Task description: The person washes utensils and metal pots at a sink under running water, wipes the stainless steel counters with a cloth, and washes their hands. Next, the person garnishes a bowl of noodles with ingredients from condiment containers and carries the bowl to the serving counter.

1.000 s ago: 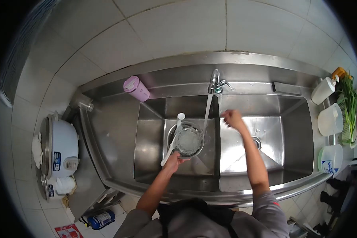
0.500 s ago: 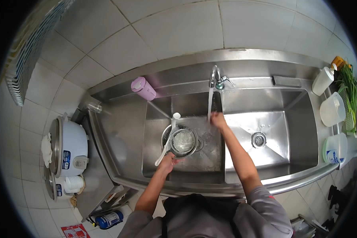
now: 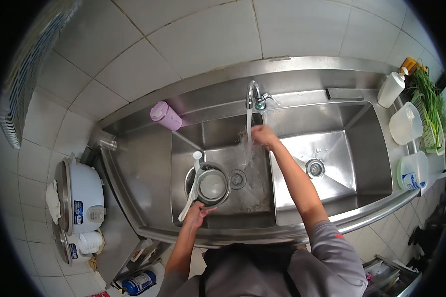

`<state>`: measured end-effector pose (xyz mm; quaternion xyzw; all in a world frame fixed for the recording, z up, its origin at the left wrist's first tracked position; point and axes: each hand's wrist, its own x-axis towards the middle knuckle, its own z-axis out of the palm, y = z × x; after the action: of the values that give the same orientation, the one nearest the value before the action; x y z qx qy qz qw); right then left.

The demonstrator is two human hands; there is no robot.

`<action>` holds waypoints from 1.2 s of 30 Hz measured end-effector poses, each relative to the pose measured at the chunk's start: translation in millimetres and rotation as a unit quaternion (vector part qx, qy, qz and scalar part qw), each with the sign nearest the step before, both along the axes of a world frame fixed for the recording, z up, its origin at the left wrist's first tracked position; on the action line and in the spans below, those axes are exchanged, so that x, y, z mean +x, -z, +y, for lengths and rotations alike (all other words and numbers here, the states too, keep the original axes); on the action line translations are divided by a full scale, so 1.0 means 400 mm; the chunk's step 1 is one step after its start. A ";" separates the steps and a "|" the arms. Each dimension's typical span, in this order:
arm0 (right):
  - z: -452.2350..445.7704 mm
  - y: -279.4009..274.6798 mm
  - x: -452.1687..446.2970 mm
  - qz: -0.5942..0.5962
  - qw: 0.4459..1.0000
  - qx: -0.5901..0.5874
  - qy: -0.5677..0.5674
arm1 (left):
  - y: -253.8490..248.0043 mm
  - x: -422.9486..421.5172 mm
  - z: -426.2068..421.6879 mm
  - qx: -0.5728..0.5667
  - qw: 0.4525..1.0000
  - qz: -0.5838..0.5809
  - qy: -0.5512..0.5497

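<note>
Low in the left sink basin point(image 3: 223, 218), my left hand point(image 3: 197, 214) grips the near edge of a metal bowl point(image 3: 225, 190) with cloudy water in it. A white long-handled spoon point(image 3: 191, 193) lies along the bowl's left side. Another round metal vessel partly shows beneath the bowl. My right hand point(image 3: 263, 135) is at the running stream under the faucet point(image 3: 253, 94), its fingers bent together in the water; whether they hold anything is too small to make out.
A pink tumbler point(image 3: 166, 117) stands at the back left ledge. To the right are a pump bottle point(image 3: 392, 90), plastic containers point(image 3: 406, 123) and a basket of greens point(image 3: 427, 109). A rice cooker point(image 3: 84, 195) stands at far left. The right basin point(image 3: 312, 123) has a drain.
My right hand has moved left from over the right basin into the water stream. My left hand has shifted the bowl left, away from the stream, uncovering the left drain.
</note>
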<state>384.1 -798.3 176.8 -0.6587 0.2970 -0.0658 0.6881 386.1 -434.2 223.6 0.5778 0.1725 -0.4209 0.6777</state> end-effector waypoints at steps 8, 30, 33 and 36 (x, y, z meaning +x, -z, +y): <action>-0.373 0.212 0.110 -0.171 0.892 0.154 0.389 | -0.073 -0.048 0.048 0.005 0.999 0.016 -0.047; 0.132 -0.158 -0.205 0.082 0.845 -0.494 -0.184 | -0.259 -0.116 0.507 -0.010 0.993 -0.024 -0.115; 0.223 -0.114 -0.153 0.016 0.943 -0.308 -0.122 | -0.290 -0.124 0.652 -0.032 0.992 -0.021 -0.121; 0.333 -0.074 -0.098 -0.022 0.957 -0.258 -0.127 | -0.317 -0.134 0.829 -0.017 0.989 -0.026 -0.142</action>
<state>345.0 -665.0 206.5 -0.8446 0.1684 -0.0666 0.5039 332.5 -102.5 350.5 0.5462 0.2279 -0.3081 0.7448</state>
